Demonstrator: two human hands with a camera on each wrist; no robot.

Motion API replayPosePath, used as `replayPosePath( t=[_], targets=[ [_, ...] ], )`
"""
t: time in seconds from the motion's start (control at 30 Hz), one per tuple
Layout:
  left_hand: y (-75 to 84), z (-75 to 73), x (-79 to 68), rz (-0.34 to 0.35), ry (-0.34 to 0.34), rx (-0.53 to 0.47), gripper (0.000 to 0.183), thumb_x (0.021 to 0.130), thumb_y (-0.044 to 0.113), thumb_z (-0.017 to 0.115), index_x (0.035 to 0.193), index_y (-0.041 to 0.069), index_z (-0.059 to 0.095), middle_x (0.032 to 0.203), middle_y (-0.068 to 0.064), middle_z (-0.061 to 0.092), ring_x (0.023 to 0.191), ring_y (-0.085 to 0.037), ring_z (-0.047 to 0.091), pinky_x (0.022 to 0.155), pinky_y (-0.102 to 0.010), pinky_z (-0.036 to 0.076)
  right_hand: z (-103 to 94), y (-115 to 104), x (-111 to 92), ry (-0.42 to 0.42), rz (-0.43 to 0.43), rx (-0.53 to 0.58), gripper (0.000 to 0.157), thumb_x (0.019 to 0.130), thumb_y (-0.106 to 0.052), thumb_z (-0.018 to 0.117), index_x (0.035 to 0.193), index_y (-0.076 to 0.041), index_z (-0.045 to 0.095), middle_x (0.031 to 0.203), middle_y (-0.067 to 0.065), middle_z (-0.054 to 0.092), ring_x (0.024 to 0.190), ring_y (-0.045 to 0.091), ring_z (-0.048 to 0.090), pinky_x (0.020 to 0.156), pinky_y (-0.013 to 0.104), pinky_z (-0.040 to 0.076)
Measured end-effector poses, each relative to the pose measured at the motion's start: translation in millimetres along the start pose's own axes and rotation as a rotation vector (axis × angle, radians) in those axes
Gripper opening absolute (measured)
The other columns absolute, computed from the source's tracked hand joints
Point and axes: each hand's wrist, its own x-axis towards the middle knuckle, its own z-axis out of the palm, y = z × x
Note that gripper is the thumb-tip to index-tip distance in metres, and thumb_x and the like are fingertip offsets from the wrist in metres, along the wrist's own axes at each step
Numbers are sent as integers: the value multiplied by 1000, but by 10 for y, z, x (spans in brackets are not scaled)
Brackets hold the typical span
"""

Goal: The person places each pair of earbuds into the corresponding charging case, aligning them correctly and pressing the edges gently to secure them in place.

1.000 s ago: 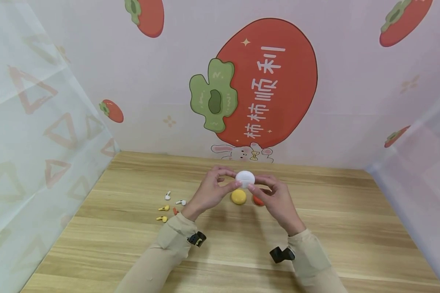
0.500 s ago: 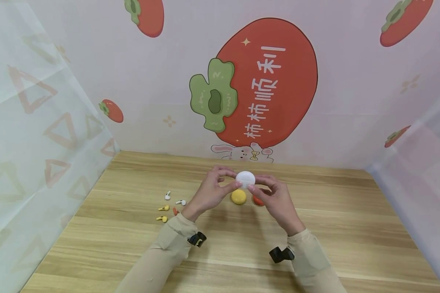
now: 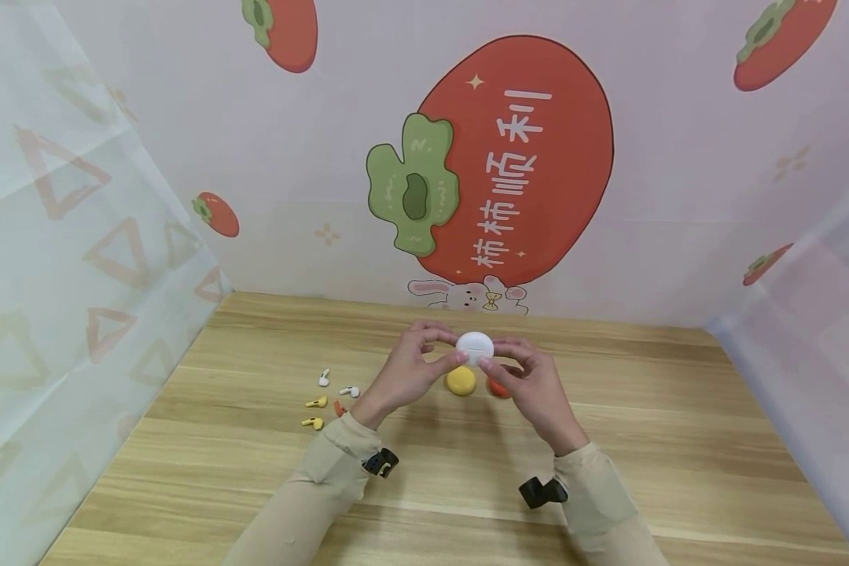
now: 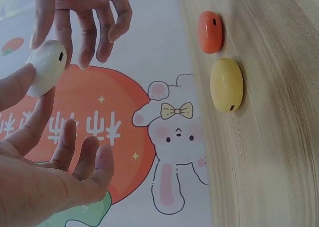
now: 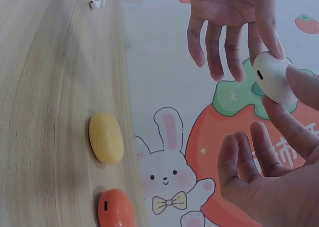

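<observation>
Above the tabletop, a rounded white earbud case (image 3: 475, 347) is held between both hands. My left hand (image 3: 412, 365) pinches its left side with thumb and a finger; my right hand (image 3: 534, 381) pinches the right side likewise. In the left wrist view the white case (image 4: 48, 70) shows a dark port slot in its underside. The other fingers of both hands are spread loosely, off the case. Below the hands, a yellow earbud case (image 3: 461, 380) and an orange earbud case (image 3: 498, 387), partly behind the right hand, lie on the table.
Left of the left hand lie two white earbuds (image 3: 323, 378), two yellow earbuds (image 3: 316, 402) and an orange earbud (image 3: 339, 408) beside the left wrist. The wooden table (image 3: 644, 440) meets a printed back wall (image 3: 311, 157) with a persimmon and a rabbit. Side walls stand left and right.
Almost nothing differs. Both hands keep the white case at nearly the same spot above the table, and the other cases and the earbuds lie where they were.
</observation>
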Motion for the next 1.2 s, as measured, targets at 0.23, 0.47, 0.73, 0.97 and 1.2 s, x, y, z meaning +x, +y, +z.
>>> replayPosePath(
  t=[0.23, 0.47, 0.73, 0.97, 1.2],
  targets=[
    [9, 0, -2, -4, 1, 6, 22, 92, 17, 76, 109, 2, 75, 130, -11, 56, 129, -28, 47, 107, -57, 39, -25, -4, -3, 4, 13, 2, 39, 91, -27, 79, 123, -5, 72, 128, 7, 62, 122, 24, 53, 105, 52, 46],
    [9, 10, -14, -8, -2, 12, 24, 92, 17, 76, 110, 2, 75, 133, -15, 55, 130, -30, 46, 107, -57, 39, 0, -6, 7, -2, 16, -4, 36, 93, -25, 76, 121, -2, 72, 130, 9, 61, 126, 25, 50, 107, 55, 43],
    [11, 14, -13, -8, 4, 16, 24, 93, 19, 76, 110, 3, 75, 132, -13, 56, 129, -29, 47, 107, -56, 40, 0, 23, 22, 0, 13, -3, 35, 93, -24, 77, 120, -2, 72, 129, 9, 61, 126, 25, 50, 106, 55, 44],
    [16, 26, -1, -6, 11, 6, 23, 93, 19, 76, 110, 3, 75, 132, -15, 56, 129, -29, 48, 107, -56, 40, -11, 26, 20, -2, 26, 2, 37, 92, -25, 77, 122, -3, 72, 129, 9, 61, 126, 25, 49, 106, 55, 44],
    [25, 32, -5, -24, 4, 24, 24, 93, 22, 76, 110, 5, 75, 129, -10, 56, 127, -28, 49, 105, -57, 41, -8, 7, 7, -1, 20, 3, 35, 94, -23, 75, 120, 1, 72, 130, 12, 60, 129, 27, 48, 108, 57, 40]
  ],
)
